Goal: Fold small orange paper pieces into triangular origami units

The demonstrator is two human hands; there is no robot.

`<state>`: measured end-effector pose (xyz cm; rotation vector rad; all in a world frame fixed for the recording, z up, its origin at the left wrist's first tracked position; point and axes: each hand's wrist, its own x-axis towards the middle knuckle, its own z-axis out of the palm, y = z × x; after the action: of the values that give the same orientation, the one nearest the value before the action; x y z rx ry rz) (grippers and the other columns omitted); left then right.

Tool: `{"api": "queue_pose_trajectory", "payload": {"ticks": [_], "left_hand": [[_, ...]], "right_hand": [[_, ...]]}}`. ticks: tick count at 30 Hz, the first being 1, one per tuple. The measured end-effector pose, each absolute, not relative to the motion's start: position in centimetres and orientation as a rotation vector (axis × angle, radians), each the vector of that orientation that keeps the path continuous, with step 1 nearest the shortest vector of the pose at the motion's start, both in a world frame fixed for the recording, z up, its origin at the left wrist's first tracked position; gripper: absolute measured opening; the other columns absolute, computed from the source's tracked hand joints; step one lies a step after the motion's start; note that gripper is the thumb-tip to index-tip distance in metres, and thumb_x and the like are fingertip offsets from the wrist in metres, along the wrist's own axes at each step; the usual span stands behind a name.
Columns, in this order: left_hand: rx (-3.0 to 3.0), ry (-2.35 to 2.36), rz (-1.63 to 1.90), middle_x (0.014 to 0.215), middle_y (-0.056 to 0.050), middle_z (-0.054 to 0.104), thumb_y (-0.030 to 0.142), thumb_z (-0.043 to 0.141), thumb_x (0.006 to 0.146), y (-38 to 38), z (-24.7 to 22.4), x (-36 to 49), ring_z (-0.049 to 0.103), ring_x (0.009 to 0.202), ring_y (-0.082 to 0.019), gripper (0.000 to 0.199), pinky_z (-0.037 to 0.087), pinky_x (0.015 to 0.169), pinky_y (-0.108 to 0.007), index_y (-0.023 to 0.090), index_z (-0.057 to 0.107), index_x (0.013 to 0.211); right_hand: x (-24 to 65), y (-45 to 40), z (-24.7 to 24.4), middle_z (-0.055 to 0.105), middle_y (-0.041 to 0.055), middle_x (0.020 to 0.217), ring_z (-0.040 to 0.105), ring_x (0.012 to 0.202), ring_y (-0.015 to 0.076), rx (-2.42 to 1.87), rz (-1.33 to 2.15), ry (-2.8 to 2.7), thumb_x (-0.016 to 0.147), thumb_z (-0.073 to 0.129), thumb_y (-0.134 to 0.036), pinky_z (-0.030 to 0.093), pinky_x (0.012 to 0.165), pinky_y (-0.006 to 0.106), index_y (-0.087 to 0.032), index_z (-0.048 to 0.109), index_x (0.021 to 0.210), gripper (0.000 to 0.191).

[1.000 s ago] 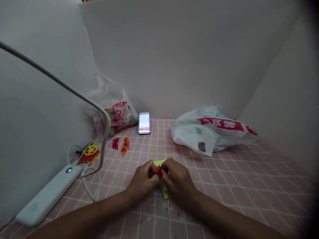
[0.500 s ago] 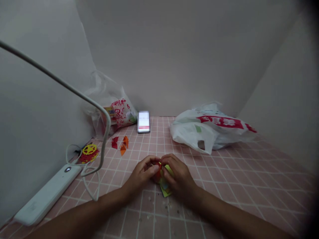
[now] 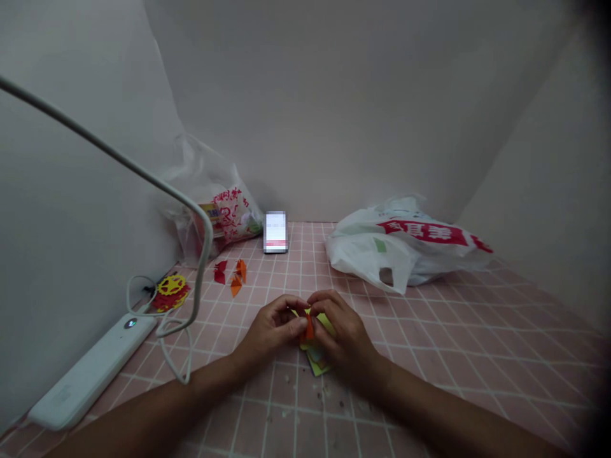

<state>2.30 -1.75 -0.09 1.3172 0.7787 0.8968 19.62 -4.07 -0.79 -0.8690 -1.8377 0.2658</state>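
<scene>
Between my fingertips is a small piece of folded orange paper point(image 3: 309, 327). My left hand point(image 3: 277, 326) pinches it from the left, thumb and fingers closed. From the right, my right hand point(image 3: 344, 337) grips it too, its fingers curled over and partly hiding it. Beneath both hands lies a yellow-green sheet or pad point(image 3: 319, 364), mostly covered by the right hand. Farther back on the left are small folded paper pieces, a red one point(image 3: 220, 272) and orange ones point(image 3: 236, 285).
A white power strip point(image 3: 90, 375) with a looping cable point(image 3: 204, 254) lies left, beside yellow and red cutouts point(image 3: 172, 287). A phone point(image 3: 275, 232) stands at the back between a clear bag point(image 3: 205, 210) and a white plastic bag point(image 3: 405, 245). Pink tiled-pattern cloth point(image 3: 429, 331) covers the table.
The fingers of both hands have shifted slightly around the orange paper, which now shows more upright between them. Everything else stays in place.
</scene>
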Motion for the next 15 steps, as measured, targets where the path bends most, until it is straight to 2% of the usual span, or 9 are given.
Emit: {"api": "queue_pose_trajectory", "payload": {"ticks": [6, 15], "left_hand": [[1.345, 0.776, 0.892, 0.081, -0.001, 0.061, 0.035, 0.071, 0.077, -1.75, -0.04, 2.35, 0.056, 0.072, -0.013, 0.024, 0.044, 0.067, -0.025, 0.016, 0.062, 0.089], [1.396, 0.832, 0.899, 0.076, -0.001, 0.06, 0.035, 0.066, 0.08, -1.81, -0.04, 2.26, 0.056, 0.067, -0.012, 0.023, 0.046, 0.062, -0.024, 0.015, 0.06, 0.091]], "right_hand": [[19.58, -4.03, -0.9, 0.06, 0.0075, 0.096, 0.059, 0.089, 0.0207, -0.856, 0.303, -1.839, 0.089, 0.051, -0.01, 0.05, 0.077, 0.034, -0.02, 0.056, 0.091, 0.011], [19.61, -4.02, -0.84, 0.059, 0.0081, 0.096, 0.059, 0.088, 0.02, -0.856, 0.314, -1.869, 0.087, 0.05, -0.008, 0.049, 0.076, 0.033, -0.02, 0.055, 0.089, 0.013]]}}
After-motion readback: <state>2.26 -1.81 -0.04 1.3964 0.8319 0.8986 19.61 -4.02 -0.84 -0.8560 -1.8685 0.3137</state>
